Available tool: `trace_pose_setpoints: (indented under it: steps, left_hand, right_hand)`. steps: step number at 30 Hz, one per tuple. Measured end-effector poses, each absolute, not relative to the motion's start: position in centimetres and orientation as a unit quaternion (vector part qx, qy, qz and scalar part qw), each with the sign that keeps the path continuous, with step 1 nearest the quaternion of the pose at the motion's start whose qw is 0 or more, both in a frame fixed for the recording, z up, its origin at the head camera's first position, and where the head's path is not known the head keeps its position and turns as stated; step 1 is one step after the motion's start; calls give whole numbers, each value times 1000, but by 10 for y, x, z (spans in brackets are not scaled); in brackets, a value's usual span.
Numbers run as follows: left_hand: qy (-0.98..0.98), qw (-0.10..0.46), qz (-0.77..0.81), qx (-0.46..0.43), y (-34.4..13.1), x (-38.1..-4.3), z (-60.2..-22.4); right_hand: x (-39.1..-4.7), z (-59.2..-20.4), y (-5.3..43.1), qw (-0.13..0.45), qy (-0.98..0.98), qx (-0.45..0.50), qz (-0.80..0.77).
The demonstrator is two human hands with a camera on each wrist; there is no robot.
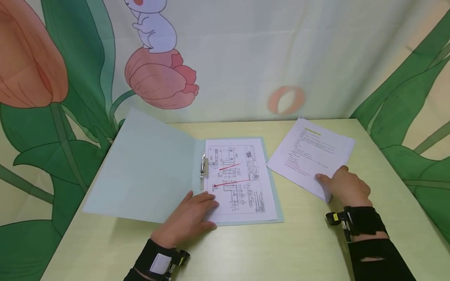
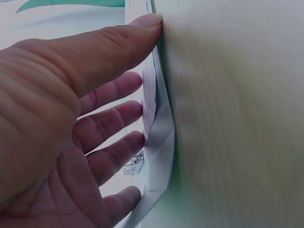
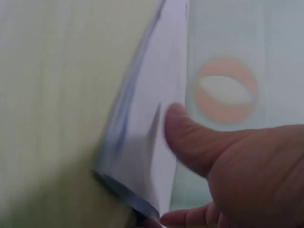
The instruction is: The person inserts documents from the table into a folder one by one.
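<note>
A pale blue folder (image 1: 151,168) lies spread on the table, its left cover raised off the tabletop. In it, sheets with technical drawings (image 1: 242,199) and red lines lie beside a metal clip (image 1: 203,171). My left hand (image 1: 191,218) rests at their near left corner, fingers extended and slightly bent; the left wrist view shows the fingertips (image 2: 130,109) against the sheets. To the right, my right hand (image 1: 349,187) pinches the near corner of a stack of printed papers (image 1: 309,152), thumb on top. The right wrist view shows that corner bent up; most other fingers are hidden.
The light wooden table (image 1: 253,253) ends at a curtain (image 1: 239,70) printed with flowers and a white animal. Black straps with small cameras sit on both wrists.
</note>
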State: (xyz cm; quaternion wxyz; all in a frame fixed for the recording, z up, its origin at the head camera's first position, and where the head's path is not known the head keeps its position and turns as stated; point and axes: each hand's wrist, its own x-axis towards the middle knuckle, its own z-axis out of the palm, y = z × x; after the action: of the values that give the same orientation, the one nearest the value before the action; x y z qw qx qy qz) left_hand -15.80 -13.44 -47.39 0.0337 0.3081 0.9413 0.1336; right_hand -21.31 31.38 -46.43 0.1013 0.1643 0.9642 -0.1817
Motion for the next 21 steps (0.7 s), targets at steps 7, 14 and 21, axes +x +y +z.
trace_pose_setpoints:
  steps: [7,14,21]
  left_hand:
    - [943,34,131,304,-136,-157,-475]
    - [943,41,133,303,-134,-158,-473]
    - [942,46,134,303,-134,-157,-472]
  right_hand:
    - [-211,-473,322,76,953,161,-243]
    - [-210,-464,354,114,944,162,-264]
    - [-209,-457,368,108,957,168,-212]
